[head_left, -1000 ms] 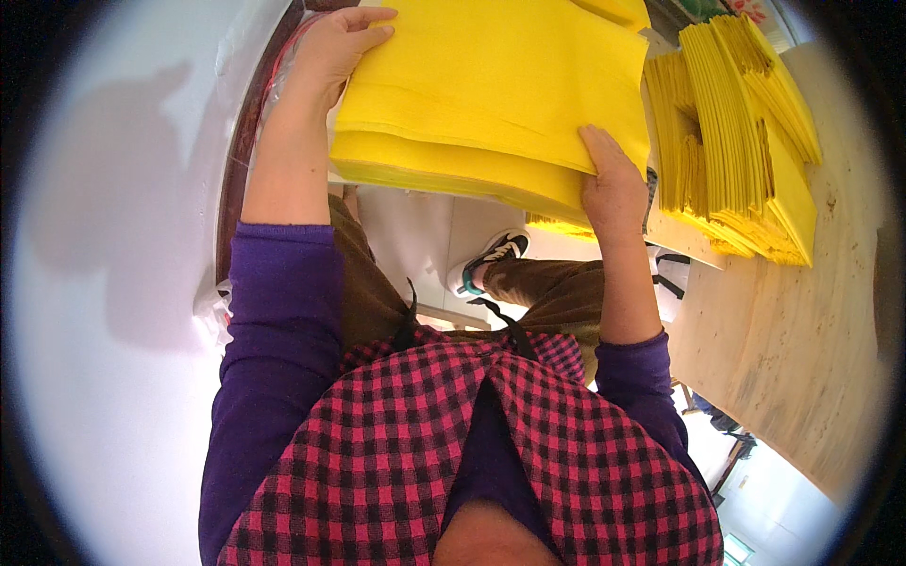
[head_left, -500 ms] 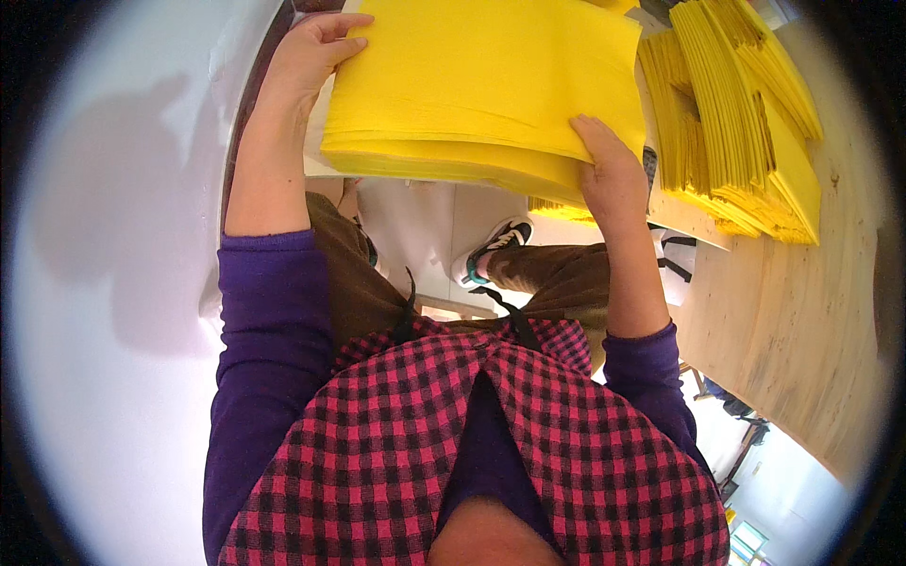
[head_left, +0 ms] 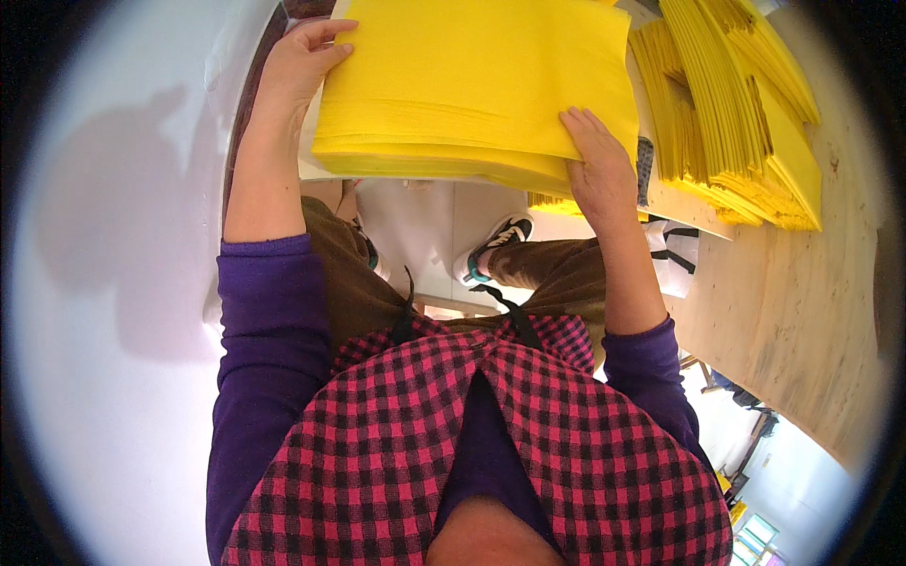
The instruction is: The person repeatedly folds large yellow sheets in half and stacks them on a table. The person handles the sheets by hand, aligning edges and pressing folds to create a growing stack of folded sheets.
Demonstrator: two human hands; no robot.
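Note:
In front of me lies a thick stack of yellow, felt-like fabric sheets (head_left: pixel 453 85), its layered near edge facing me. My left hand (head_left: pixel 300 58) is at the stack's far left edge, thumb and fingers stretched out and apart, fingertips touching the top sheet's side. At the near right corner, my right hand (head_left: pixel 602 170) rests with its fingers stretched flat on the top sheet; its thumb is hidden. The top sheet lies nearly smooth under both hands.
To the right, bundles of folded yellow fabric (head_left: pixel 717 104) lean together on a wooden tabletop (head_left: pixel 774 311). A dark grey object (head_left: pixel 645 172) sits beside my right wrist. More yellow material (head_left: pixel 555 205) shows below the stack. A white wall (head_left: pixel 113 283) stands close on my left.
The stack's near edge has settled, with the gap between its upper layers closing. Both hands have shifted only slightly, the right one a little to the left.

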